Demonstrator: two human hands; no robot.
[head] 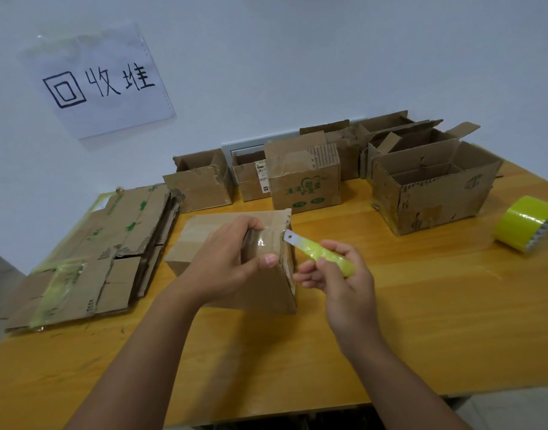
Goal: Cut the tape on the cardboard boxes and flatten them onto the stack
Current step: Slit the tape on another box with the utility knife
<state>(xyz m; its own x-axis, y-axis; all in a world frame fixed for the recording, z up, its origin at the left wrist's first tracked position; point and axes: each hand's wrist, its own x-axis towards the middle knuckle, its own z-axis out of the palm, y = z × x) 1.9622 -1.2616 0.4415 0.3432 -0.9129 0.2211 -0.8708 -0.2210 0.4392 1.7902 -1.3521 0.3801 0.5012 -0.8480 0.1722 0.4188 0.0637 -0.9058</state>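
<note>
A taped cardboard box [204, 240] lies on its side in the middle of the wooden table [421, 321]. My left hand [226, 262] grips its taped right end, thumb across the clear tape. My right hand [338, 280] holds a yellow-green utility knife [324, 252], whose blade tip touches the box's upper right edge. The stack of flattened cardboard [96, 252] lies at the left of the table.
Several open boxes stand along the back: a small one [201, 184], a labelled one [251, 178], one with green print [307, 181] and a large divided one [431, 187]. A yellow tape roll [527, 225] sits at the right. A paper sign [96, 79] hangs on the wall.
</note>
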